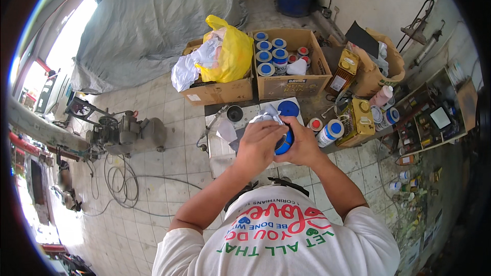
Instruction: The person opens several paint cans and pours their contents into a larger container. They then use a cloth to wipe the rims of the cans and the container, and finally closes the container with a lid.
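Note:
Above the table's front edge, my right hand [303, 145] is wrapped round the side of a blue-rimmed paint can [284, 147]. My left hand [261, 140] is closed over a pale crumpled cloth [263, 116] at the can's rim. A flat grey strip [273, 112] sticks up beside the cloth; what it is I cannot make out. My fingers hide most of the can. Just beyond my hands, a round blue lid [288, 108] lies on the table [221, 147]. A dark open cup [235, 113] stands to the left, beside a slim metal tool with a hose.
Behind stand a cardboard box [294, 87] of blue-topped cans and another with a yellow plastic bag [232, 53]. To the right are a white can [330, 133], a small red-topped can [315, 124] and a gold tin [358, 122]. A compressor [128, 132] and coiled hose lie left.

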Action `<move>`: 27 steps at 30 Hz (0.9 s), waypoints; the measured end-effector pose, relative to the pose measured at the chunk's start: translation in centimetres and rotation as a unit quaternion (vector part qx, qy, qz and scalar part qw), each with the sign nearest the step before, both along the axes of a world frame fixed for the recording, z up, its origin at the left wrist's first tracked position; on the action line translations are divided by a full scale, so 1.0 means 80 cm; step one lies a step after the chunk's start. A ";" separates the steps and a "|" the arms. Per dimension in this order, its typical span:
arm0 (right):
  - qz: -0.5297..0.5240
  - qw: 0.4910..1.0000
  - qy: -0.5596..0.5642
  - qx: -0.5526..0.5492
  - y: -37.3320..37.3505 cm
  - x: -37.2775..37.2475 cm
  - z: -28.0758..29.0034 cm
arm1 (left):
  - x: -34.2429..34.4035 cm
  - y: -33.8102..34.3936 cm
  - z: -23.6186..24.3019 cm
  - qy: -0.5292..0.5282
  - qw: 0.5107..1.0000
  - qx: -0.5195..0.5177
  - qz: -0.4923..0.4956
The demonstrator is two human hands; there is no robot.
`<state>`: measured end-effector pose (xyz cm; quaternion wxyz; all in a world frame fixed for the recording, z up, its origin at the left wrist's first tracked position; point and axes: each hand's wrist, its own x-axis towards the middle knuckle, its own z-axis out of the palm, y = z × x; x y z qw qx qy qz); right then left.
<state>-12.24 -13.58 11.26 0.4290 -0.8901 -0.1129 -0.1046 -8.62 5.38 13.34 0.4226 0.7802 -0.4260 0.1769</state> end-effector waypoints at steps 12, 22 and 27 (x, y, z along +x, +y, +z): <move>-0.053 0.999 0.012 -0.007 -0.010 -0.004 -0.019 | -0.005 -0.004 0.001 -0.070 0.994 0.077 -0.013; -0.098 0.995 -0.003 0.021 -0.019 -0.011 -0.056 | -0.009 -0.016 -0.020 0.006 0.997 0.063 -0.050; -0.089 0.995 0.025 0.042 -0.014 -0.010 -0.060 | 0.020 -0.026 -0.009 -0.075 0.986 0.146 -0.040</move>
